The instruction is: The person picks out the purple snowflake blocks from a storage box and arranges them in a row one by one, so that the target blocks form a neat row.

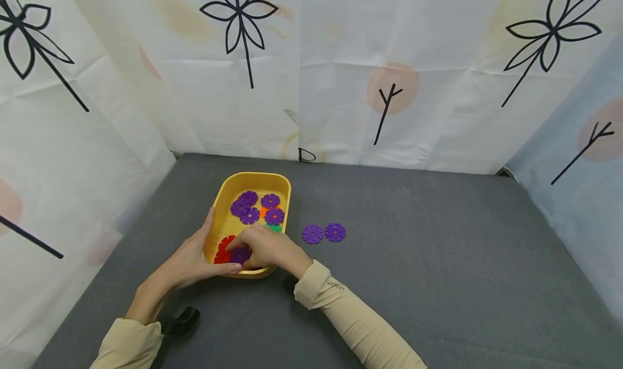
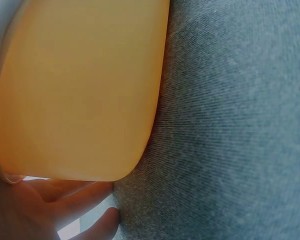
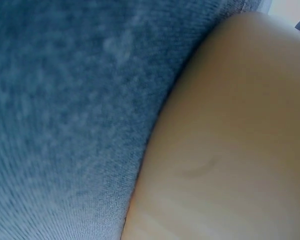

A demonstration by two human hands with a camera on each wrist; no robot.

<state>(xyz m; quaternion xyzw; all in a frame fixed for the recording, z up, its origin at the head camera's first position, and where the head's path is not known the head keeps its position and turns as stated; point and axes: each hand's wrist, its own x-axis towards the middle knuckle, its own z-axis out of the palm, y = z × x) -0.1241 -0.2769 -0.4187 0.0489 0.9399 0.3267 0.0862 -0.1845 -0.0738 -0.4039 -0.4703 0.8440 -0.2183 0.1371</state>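
Note:
In the head view, a yellow tray (image 1: pixel 256 177) holds flower-shaped discs: several purple discs (image 1: pixel 274 216), red discs (image 1: pixel 223 256), and parts of orange (image 1: pixel 264 212) and green (image 1: pixel 274 228) ones. My left hand (image 1: pixel 189 261) grips the tray's near-left corner, fingers along its left wall and thumb by the near rim. My right hand (image 1: pixel 272 248) reaches in over the right rim, finger and thumb around a purple disc (image 1: pixel 239 255) beside the red ones. The left wrist view shows the tray's outer wall (image 2: pixel 80 90) and left-hand fingers (image 2: pixel 85 202); the right wrist view shows the wall (image 3: pixel 230 140), not the right hand.
Two purple discs (image 1: pixel 312 234) (image 1: pixel 335 232) lie side by side on the grey table (image 1: pixel 438 261), right of the tray. White curtains with flower drawings (image 1: pixel 336 104) stand behind and at both sides. A black strap (image 1: pixel 181 321) is at the left wrist.

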